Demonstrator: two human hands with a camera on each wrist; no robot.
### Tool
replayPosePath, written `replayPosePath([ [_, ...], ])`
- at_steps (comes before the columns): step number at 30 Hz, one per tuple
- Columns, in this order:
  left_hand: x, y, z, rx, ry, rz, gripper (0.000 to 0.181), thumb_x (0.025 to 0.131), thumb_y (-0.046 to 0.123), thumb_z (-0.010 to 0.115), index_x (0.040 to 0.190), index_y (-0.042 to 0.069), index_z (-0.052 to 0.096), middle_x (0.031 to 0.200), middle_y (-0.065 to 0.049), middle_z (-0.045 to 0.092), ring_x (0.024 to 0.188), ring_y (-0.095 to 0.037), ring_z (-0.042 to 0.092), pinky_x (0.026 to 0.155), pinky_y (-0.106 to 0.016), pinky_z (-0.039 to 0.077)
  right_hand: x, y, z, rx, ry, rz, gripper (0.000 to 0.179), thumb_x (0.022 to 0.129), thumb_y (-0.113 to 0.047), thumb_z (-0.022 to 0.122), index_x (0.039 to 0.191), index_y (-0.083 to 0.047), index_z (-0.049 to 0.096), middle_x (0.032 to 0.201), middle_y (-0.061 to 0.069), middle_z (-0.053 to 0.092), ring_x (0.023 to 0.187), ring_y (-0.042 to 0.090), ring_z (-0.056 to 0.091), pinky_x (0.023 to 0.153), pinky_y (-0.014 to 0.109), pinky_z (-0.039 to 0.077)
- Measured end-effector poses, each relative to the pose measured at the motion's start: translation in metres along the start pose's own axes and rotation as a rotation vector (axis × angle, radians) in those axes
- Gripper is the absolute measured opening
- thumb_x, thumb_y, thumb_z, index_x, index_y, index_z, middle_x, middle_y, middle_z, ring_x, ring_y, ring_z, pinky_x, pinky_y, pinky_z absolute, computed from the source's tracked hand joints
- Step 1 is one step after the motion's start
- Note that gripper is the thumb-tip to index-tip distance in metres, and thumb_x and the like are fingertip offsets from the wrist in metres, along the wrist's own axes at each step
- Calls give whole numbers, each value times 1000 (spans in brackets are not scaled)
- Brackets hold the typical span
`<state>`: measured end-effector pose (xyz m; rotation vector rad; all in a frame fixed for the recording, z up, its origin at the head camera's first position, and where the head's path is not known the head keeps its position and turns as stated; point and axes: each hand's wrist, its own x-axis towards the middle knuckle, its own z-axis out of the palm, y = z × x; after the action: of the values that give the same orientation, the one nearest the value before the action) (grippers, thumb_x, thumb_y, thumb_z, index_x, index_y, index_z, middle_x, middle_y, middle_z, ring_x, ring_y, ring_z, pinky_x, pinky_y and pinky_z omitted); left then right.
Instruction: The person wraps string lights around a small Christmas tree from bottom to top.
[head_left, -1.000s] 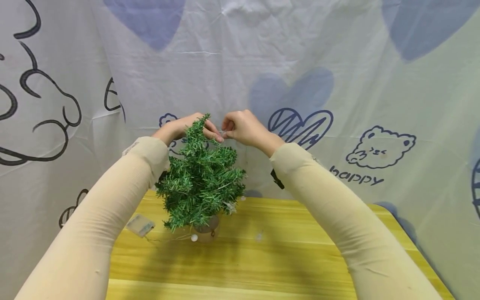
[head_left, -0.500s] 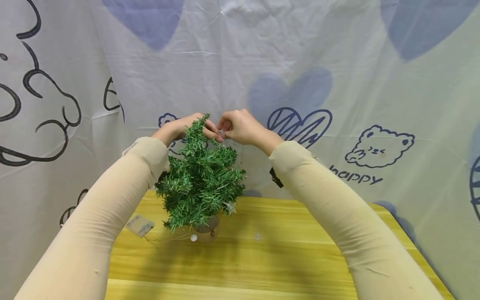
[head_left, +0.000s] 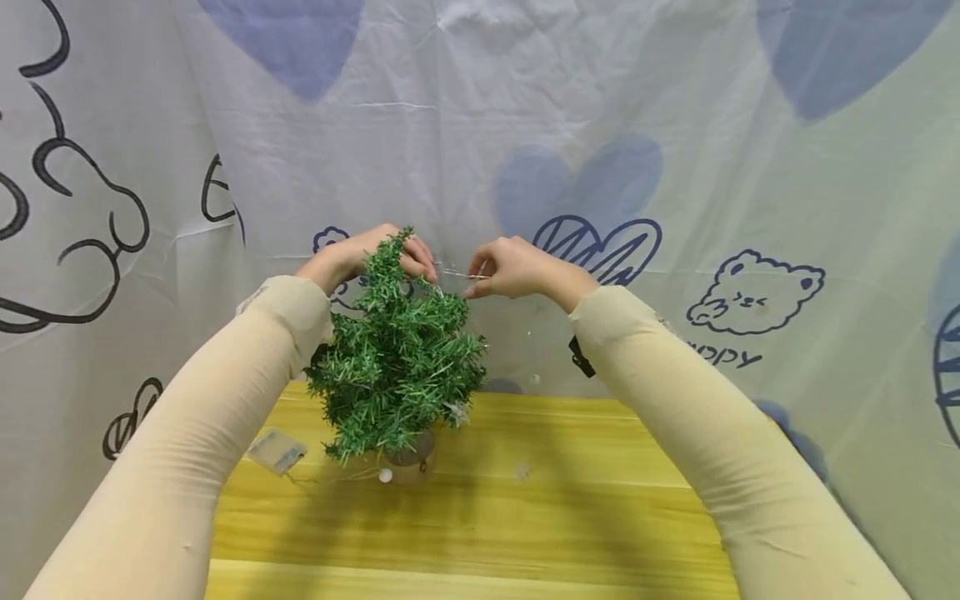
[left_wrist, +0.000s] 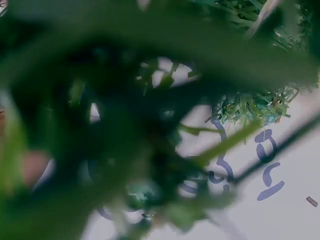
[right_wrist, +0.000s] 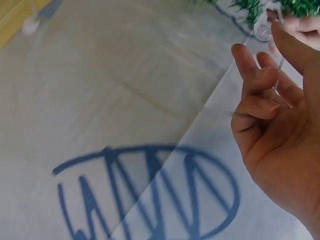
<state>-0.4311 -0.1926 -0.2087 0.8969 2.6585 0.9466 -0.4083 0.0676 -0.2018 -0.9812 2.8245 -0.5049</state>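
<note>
A small green artificial Christmas tree (head_left: 397,358) stands in a pale pot (head_left: 411,468). Behind its tip my left hand (head_left: 411,254) pinches a thin wire of string lights (head_left: 453,272). To the right, the curled fingers of my right hand (head_left: 517,268) hold the same wire, which spans the gap between both hands. In the right wrist view, the wire passes among the fingers of the right hand (right_wrist: 280,120), and a clear round bulb (right_wrist: 263,27) shows close to the left hand's fingertips. Blurred branches (left_wrist: 150,125) cover most of the left wrist view, hiding the left hand's grip.
A battery box (head_left: 277,452) lies on the wooden table (head_left: 600,517), left of the pot, its cord leading toward a white ball (head_left: 386,475). A star-shaped piece (head_left: 456,412) hangs low on the tree. Close behind hangs a printed curtain (head_left: 480,150).
My right hand has moved right and slightly down, away from the left hand, so the wire now shows stretched between them. The left hand stays near the tree's tip.
</note>
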Motion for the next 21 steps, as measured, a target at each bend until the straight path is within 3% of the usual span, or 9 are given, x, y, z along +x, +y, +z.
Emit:
replayPosePath([
  [4, 0, -2, -2, 33, 12, -18, 25, 101, 16, 63, 113, 1, 79, 141, -21, 61, 133, -35, 54, 108, -49, 48, -14, 19, -6, 14, -31, 29, 34, 101, -26, 72, 128, -4, 70, 116, 11, 74, 78, 23, 65, 69, 36, 56],
  [6, -2, -3, -3, 35, 16, -22, 25, 102, 16, 62, 114, 1, 78, 142, -21, 61, 135, -35, 53, 111, -50, 46, -20, 28, -9, 50, -47, 35, 27, 103, -23, 68, 122, -4, 72, 107, 11, 74, 70, 20, 59, 65, 34, 52],
  [11, -5, -1, -3, -20, 8, -37, 26, 103, 17, 61, 115, 0, 76, 136, -21, 64, 129, -38, 57, 108, -53, 47, -32, 39, -16, 219, -42, 33, 20, 108, -20, 60, 110, -5, 72, 93, 10, 72, 68, 21, 57, 64, 31, 51],
  [16, -8, 0, -2, -54, -1, -75, 30, 104, 23, 62, 122, 1, 73, 136, -20, 65, 129, -38, 57, 112, -55, 43, -31, 31, -19, 374, 35, 39, 24, 110, -24, 56, 117, -6, 70, 90, 10, 67, 61, 19, 53, 58, 32, 48],
  [21, -6, 1, 0, -91, 78, -112, 40, 100, 36, 71, 129, 8, 72, 136, -15, 66, 126, -31, 60, 112, -51, 44, -22, 11, -19, 390, 169, 61, 29, 111, -25, 54, 121, -4, 71, 80, 8, 62, 50, 16, 45, 51, 31, 41],
])
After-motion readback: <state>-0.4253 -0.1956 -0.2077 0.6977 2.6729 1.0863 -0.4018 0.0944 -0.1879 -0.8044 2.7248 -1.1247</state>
